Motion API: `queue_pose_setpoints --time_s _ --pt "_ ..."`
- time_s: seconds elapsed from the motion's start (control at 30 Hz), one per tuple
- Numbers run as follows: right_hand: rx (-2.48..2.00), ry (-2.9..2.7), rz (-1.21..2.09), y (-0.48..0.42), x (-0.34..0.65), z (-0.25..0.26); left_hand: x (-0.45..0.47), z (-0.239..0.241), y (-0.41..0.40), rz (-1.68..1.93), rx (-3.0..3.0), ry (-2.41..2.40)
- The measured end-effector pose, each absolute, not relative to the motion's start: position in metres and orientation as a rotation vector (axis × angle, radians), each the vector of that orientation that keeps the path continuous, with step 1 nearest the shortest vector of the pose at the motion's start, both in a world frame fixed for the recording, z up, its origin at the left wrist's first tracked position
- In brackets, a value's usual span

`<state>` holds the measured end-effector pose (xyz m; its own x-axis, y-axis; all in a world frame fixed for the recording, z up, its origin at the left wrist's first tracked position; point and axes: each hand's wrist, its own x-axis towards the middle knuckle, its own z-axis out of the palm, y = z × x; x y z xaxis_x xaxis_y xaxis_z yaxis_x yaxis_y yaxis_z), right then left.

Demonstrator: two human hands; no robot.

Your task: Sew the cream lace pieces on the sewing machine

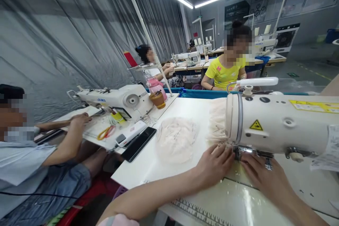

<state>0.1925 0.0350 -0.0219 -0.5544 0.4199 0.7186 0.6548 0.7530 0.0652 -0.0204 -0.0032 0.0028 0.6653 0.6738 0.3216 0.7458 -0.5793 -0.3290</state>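
Note:
A white industrial sewing machine (270,120) stands before me at the right. Gathered pale fabric (217,122) lies to the left of its head and runs down towards the presser foot (237,152). My left hand (215,164) is closed on the near edge of this fabric, its fingers bent and close together beside the foot. On the foot's right side is my right hand (267,174), with a ring on one finger. Its fingers are bent in close to the foot, and the machine partly hides what lies under their tips. A rounded pale fabric piece (176,137) lies flat to the left.
Left of the fabric piece lie a black phone (139,144) and orange-handled scissors (104,132). A second sewing machine (116,100), a brown cup (158,99) and a pink bottle (156,85) stand beyond. A ruler scale (196,212) marks the near edge. Co-workers sit left and ahead.

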Motion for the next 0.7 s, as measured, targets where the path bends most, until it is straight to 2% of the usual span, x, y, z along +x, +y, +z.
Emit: queue_pose_setpoints --time_s 0.1,0.3,0.43,0.7 --pt "-0.850 -2.242 -0.398 0.033 0.192 -0.021 -0.031 0.013 -0.009 -0.283 -2.432 -1.171" --pt "-0.860 -2.258 -0.418 0.030 0.189 -0.021 -0.088 0.038 -0.030 -0.364 -2.138 -1.622" --pt "-0.874 -2.237 -0.377 0.032 0.188 -0.019 -0.115 0.036 -0.043 -0.335 -2.001 -1.823" --pt "-0.873 -2.208 -0.332 0.031 0.188 -0.013 -0.120 0.030 -0.042 -0.312 -1.993 -1.930"
